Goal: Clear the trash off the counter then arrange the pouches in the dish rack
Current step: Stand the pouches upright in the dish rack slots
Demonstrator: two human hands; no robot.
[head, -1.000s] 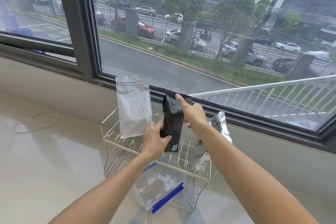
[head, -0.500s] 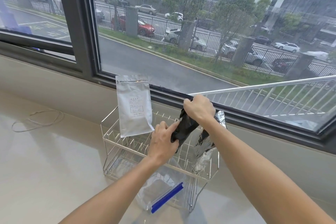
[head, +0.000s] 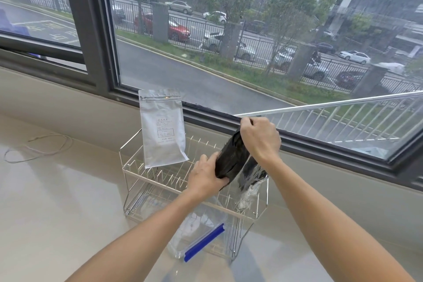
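**Black pouch going into a crowded corner of the rack**

The worktop (head: 57, 201) has much free room on the left. The dish rack (head: 128, 167) stands near the window sill, so there is little room behind it. The white pouch (head: 162, 130) stands upright at the back left. The black pouch (head: 231, 160) is tilted over the right slots, touching the silver pouch (head: 249, 181). It could push that one over or slip between the wires. The right hand (head: 261, 139) grips its top; the left hand (head: 206, 176) holds its lower edge.
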